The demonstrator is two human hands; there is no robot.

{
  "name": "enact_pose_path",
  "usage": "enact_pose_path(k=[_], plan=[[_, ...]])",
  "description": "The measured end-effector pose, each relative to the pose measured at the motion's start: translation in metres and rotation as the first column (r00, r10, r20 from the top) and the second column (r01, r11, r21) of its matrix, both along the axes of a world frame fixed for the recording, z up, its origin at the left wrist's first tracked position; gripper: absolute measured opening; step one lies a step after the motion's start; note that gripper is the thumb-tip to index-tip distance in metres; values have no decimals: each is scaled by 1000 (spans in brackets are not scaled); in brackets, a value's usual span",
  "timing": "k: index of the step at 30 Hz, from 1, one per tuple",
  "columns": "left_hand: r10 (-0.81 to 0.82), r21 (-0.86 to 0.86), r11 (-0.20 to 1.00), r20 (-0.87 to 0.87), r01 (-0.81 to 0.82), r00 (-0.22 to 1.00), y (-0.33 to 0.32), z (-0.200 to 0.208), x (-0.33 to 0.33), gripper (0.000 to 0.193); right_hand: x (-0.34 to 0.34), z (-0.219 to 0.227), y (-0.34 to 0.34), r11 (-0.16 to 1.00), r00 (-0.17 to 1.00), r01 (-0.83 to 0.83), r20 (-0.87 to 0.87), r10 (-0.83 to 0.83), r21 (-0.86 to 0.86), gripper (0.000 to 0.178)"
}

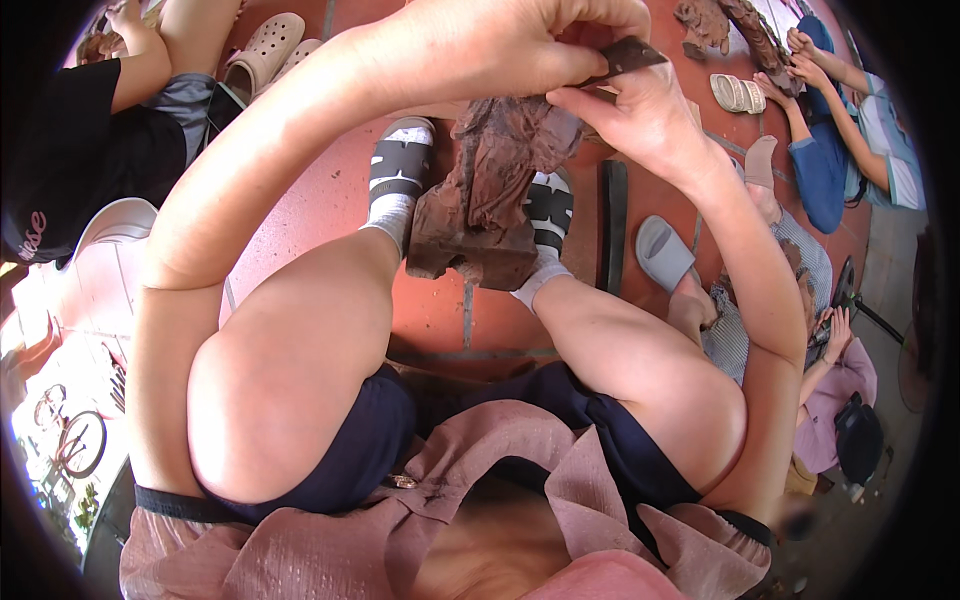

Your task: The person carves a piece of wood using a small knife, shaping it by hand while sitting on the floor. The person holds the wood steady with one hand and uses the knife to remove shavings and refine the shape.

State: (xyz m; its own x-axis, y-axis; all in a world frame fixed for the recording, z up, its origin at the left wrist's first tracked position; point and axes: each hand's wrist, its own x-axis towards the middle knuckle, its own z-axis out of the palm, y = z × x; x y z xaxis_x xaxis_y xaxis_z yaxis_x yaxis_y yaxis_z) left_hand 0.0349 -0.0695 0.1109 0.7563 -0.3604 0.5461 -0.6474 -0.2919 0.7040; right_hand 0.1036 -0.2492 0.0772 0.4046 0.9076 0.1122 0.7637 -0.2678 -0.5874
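Here, the left hand (pixel 560 48) and right hand (pixel 655 115) both grip a dark strip (pixel 632 58) near the brown carving (pixel 478 190).

Carving (pixel 480 190) blocks midway; thighs (pixel 285 385) (seemingly) leave room.

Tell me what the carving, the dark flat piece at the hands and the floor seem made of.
Carving: probably wood, matte reddish-brown, with rough cut folds. Dark piece: thin, dark brown, perhaps sandpaper or metal; unclear. Floor: likely fired-clay tiles, orange-red, with greyish joints.
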Motion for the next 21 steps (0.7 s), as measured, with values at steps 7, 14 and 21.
enact_pose_path(k=[7, 14, 21], plan=[[75, 55, 996, -36, -73, 997, 5, -1, -11, 25, 1, 1, 2, 994, 989, -109, 97, 107, 10, 19], [52, 60, 997, -191, -41, 980, 10, -6, -21, 26, 0, -2, 6, 960, 946, -262, 224, 235, 102, 17], [32, -25, 999, -230, -39, 973, 16, -7, -22, 34, -1, 5, 10, 954, 959, -268, 139, 249, 137, 18]])
